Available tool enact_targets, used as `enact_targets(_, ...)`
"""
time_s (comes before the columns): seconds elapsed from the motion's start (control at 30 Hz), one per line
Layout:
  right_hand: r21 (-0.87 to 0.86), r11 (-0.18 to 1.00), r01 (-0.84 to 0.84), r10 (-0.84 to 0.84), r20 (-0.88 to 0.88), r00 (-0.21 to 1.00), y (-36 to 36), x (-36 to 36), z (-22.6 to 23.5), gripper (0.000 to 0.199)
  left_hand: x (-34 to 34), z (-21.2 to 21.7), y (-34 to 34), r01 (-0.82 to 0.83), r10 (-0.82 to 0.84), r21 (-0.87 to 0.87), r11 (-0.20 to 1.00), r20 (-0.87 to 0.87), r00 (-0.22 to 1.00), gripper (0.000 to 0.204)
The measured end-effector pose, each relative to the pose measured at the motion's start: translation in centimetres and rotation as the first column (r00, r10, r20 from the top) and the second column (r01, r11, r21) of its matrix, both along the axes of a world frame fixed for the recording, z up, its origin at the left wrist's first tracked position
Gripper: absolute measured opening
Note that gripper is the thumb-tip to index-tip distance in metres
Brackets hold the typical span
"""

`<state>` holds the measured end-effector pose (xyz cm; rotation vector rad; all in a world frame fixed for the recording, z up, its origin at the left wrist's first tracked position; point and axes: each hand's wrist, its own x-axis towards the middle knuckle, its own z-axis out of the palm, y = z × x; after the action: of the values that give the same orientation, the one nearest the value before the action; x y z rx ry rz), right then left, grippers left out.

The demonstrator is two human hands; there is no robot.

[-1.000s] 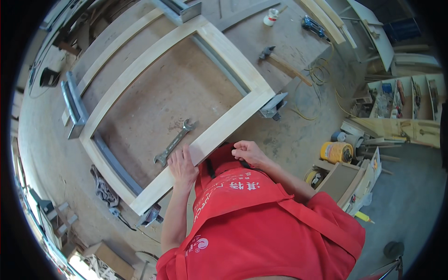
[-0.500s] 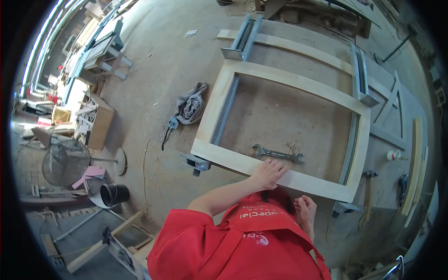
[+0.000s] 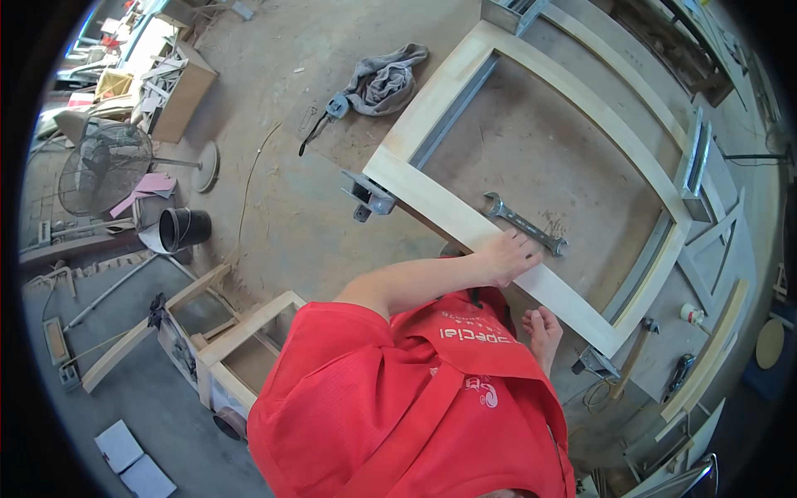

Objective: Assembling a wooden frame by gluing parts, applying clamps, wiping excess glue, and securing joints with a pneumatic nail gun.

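Clear swing clockwise and upward in view since half a second ago, for wooden frame, wrench and grey rag alike; probably from a turn of the head, not a push. Already closed into a rectangle of four pale rails, to judge by the corners, and lying flat on metal clamps above the table. Cannot tell whether tightened at the clamps or fastened at the joints, so impossible to say how much is left. No sign of tool work at this instant: wrench loose inside the frame opening, just beyond the front rail, and hammer lying apart near the right-hand corner.

Over the front rail, left hand, touching wood with fingers bent, just beside the wrench; cannot tell whether gripping, with the thumb out of sight. Just off the front edge of that rail, right hand, with fingers curled in and closed, nothing visible inside.

Against the earlier frame, little change in either hand: near mid-rail again on the left, curled again on the right. New in sight at lower left: white sheets on the floor.
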<state>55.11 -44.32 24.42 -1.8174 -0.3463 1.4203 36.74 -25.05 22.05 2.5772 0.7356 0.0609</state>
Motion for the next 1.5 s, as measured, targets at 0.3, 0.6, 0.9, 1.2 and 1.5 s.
enact_targets(0.3,0.013,0.997,-0.075,0.070,0.227,0.971,4.0,-1.1,-0.1,0.030,-0.7,-1.2,4.2,0.031,-0.027,-0.090,0.995,0.051,0.998,0.060)
enact_targets(0.6,0.280,0.960,-0.028,-0.074,0.347,0.935,11.2,0.1,6.3,0.034,-0.8,4.0,12.0,0.094,-0.091,0.128,0.987,-0.031,0.995,0.059)
enact_targets(0.9,0.451,0.877,0.164,-0.279,0.201,0.939,4.5,15.7,10.2,0.025,1.6,4.9,9.4,-0.041,0.063,0.145,0.989,-0.151,0.986,0.064)
enact_targets(1.2,0.393,0.897,0.203,-0.321,0.261,0.911,-3.5,31.4,10.1,0.026,6.6,7.9,2.8,-0.229,0.338,0.285,0.931,-0.427,0.839,0.075)
enact_targets(1.5,0.309,0.856,0.414,-0.497,0.274,0.824,14.3,54.0,-2.4,0.039,7.7,8.3,1.2,-0.263,0.385,0.290,0.920,-0.554,0.738,0.090)
